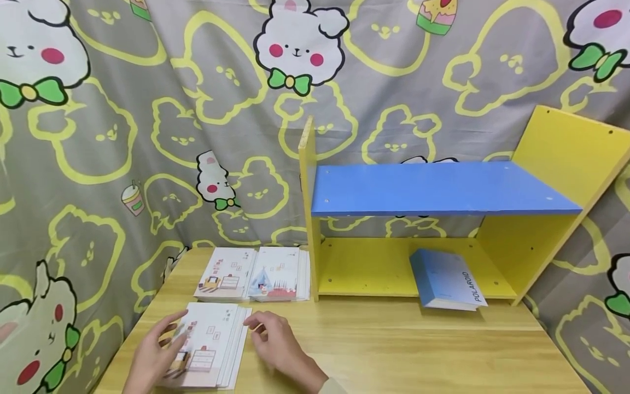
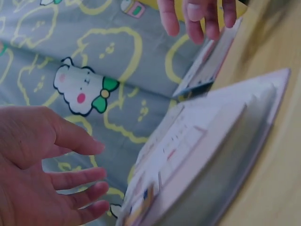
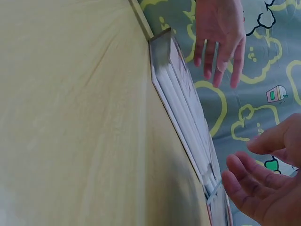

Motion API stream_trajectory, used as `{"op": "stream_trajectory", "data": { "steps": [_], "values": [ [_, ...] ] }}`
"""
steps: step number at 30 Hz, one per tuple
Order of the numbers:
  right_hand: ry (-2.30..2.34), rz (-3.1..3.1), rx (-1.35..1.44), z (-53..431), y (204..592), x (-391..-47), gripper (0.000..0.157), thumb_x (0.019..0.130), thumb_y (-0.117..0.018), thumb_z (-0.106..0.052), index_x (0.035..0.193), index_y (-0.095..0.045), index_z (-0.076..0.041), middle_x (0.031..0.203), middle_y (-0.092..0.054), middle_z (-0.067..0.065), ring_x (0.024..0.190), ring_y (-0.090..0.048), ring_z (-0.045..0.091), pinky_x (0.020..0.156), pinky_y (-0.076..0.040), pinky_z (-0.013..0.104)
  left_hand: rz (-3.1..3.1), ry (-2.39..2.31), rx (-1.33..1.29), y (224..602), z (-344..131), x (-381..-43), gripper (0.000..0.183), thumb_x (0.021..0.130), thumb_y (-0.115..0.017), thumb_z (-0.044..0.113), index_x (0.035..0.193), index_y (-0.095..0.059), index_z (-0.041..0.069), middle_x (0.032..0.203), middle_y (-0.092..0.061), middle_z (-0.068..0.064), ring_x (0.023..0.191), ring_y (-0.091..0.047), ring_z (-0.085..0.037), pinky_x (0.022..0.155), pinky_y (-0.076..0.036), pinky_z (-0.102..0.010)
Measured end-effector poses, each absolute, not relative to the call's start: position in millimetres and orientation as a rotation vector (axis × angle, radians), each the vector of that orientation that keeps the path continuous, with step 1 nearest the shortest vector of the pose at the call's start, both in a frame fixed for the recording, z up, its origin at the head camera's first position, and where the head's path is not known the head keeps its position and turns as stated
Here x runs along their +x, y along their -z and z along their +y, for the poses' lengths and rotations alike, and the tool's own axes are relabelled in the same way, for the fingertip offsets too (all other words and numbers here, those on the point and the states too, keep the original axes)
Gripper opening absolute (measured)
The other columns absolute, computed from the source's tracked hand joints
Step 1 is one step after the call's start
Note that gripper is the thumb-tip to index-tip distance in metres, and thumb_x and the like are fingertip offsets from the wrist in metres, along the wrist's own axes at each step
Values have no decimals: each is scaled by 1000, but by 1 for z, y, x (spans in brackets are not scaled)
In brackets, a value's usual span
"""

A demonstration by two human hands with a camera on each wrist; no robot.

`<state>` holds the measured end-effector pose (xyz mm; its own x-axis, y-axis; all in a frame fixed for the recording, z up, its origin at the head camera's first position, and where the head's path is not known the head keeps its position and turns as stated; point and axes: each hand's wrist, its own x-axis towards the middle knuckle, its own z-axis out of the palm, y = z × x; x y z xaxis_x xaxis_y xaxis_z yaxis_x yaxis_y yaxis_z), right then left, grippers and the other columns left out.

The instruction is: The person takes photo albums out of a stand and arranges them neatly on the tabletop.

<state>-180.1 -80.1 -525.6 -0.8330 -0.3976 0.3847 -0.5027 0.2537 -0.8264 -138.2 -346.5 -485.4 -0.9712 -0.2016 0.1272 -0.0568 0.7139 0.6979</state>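
A fanned stack of white-covered books [image 1: 211,334], printed with small furniture drawings, lies on the near left of the table. At its left side my left hand [image 1: 155,350] hovers with fingers spread and loosely bent, overlapping the cover in the head view. In the left wrist view a gap shows between the left hand [image 2: 51,165] and the books [image 2: 188,155]. My right hand [image 1: 275,336] is by the upper right corner of the stack, fingers loosely bent. Nothing shows between thumb and fingers of the right hand [image 3: 263,181] in the right wrist view.
Two more book stacks, one with a furniture cover [image 1: 228,268] and one with a tent cover [image 1: 275,271], lie behind, against a yellow and blue shelf [image 1: 443,189]. A blue POLAROID book [image 1: 455,279] on its bottom board overhangs the front edge. Patterned curtain surrounds the table [image 1: 418,350].
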Motion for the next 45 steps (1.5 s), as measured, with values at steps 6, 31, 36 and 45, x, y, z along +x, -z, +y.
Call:
{"op": "stream_trajectory", "data": {
  "steps": [6,31,36,45],
  "values": [
    [-1608,-2367,872,-72,520,-181,30,89,-61,10,107,-73,-10,98,-71,-2,89,-63,0,70,-54,11,-2661,1083,146,478,-335,-146,45,94,-72,4,137,-62,2,138,-59,-26,116,-60,-36,87,-57,-29],
    [-1639,-2195,868,-34,493,-179,33,89,-64,14,110,-72,-9,130,-66,5,88,-70,12,67,-58,17,-2384,1307,-403,464,-297,-173,43,88,-72,-12,128,-66,1,123,-68,0,98,-69,-5,82,-57,-17],
    [-1622,-2202,881,-30,492,-180,29,90,-64,11,109,-72,-10,123,-69,4,89,-69,9,68,-58,16,-2387,1393,-589,466,-293,-177,41,92,-69,-9,132,-63,0,129,-66,4,103,-68,-6,85,-57,-19],
    [-1605,-2215,839,-11,488,-180,20,96,-65,0,110,-72,-12,109,-70,0,91,-68,10,70,-60,22,-2361,1501,-745,462,-274,-191,39,97,-66,-5,135,-62,3,131,-65,-3,107,-68,-11,89,-57,-22]
  ]
}}
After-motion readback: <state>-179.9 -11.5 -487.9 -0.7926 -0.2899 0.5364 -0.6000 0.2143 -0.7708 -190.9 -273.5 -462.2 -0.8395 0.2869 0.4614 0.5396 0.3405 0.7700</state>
